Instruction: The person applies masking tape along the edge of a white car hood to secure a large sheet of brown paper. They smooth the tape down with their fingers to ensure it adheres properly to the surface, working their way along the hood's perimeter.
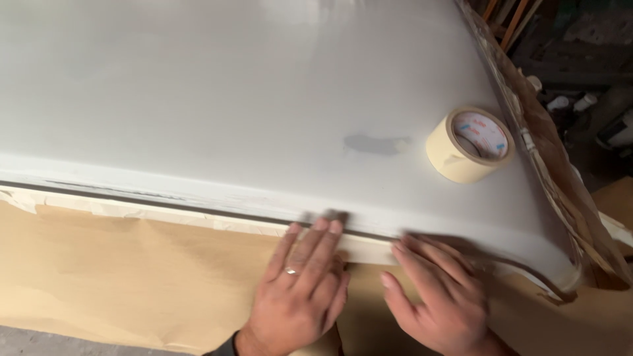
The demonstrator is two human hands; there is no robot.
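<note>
At near edge, my two hands flat on masking tape strip along seam of white panel. Left hand open, fingers together, ring on one finger, fingertips pressing tape; grips nothing. Right hand open, fingers slightly spread, pressing same strip just beside left; grips nothing. Below strip, one sheet of brown masking paper. Farther up, one masking tape roll lies flat on panel, well apart from hands. One grey patch beside roll.
</note>
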